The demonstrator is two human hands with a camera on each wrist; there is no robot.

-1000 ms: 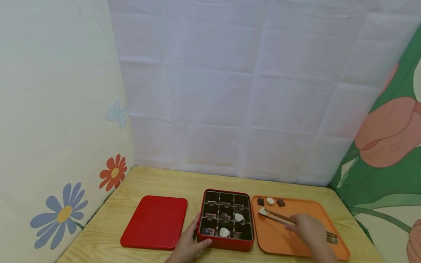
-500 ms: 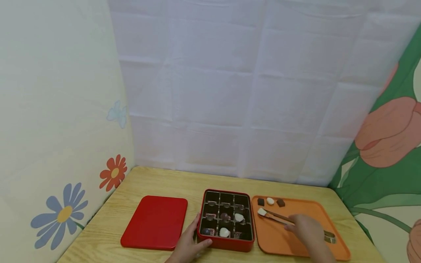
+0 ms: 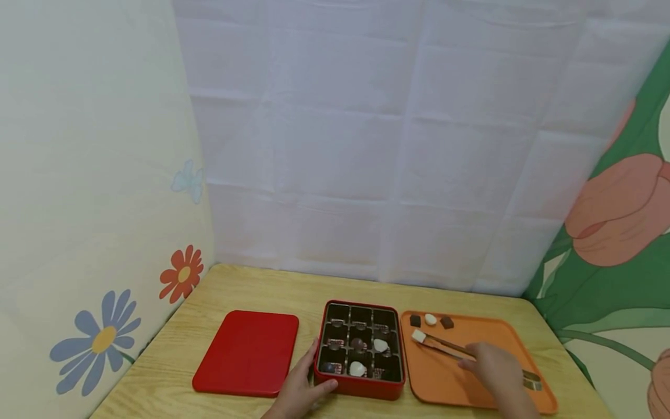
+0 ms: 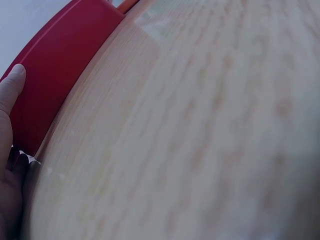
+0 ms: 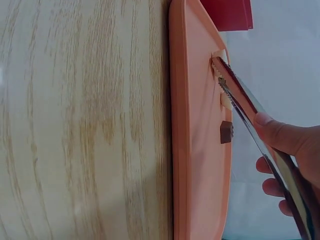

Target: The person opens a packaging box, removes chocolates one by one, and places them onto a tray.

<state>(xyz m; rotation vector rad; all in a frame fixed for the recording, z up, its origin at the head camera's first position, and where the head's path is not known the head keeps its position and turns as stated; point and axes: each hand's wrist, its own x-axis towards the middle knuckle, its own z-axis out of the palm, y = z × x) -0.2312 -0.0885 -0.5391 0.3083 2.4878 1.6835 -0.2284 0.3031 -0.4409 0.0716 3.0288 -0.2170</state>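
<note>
Nearest, the left hand (image 3: 297, 391) clasps the red box's (image 3: 369, 389) near-left corner, presumably steadying it, while the right hand's (image 3: 494, 372) grip is closed around tongs (image 5: 240, 91), likely sparing any bare touch. Tips meet a white cube (image 3: 418, 336) on the orange tray (image 3: 489, 333), handily beside the box; whether they pinch it, I cannot tell. Beyond: dark square (image 3: 415, 320), white oval (image 3: 430, 319), brown piece (image 3: 446, 322).

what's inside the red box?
Red box, nine compartments: brown piece in the centre, white piece right of it, another white piece front-middle, dark piece front-left. No pieces visible in the other five. Whatever's under the pieces is covered.
</note>
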